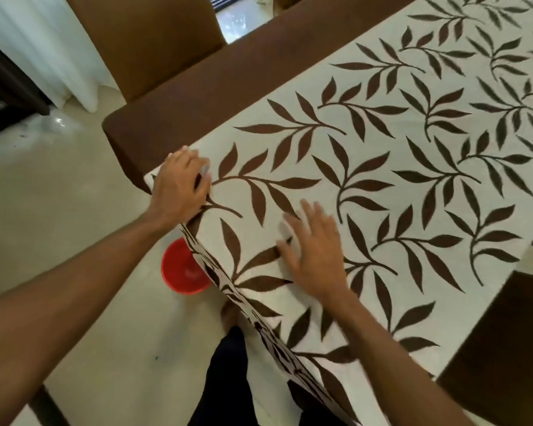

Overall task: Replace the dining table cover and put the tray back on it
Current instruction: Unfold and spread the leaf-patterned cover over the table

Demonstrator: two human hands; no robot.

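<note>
A cream table cover (pixel 382 186) printed with brown leaf sprigs lies spread over the dining table, its edge hanging down the near side. My left hand (pixel 179 186) rests on the cover at the table's near left corner, fingers bent over the cloth at the edge. My right hand (pixel 314 250) lies flat on the cover a little to the right, fingers straight and spread. No tray is in view.
A brown chair (pixel 142 35) stands at the far left side of the table, another brown chair (pixel 505 348) at the right. A red bucket (pixel 182 269) sits on the pale floor under the table's edge. White curtains (pixel 37 41) hang at the upper left.
</note>
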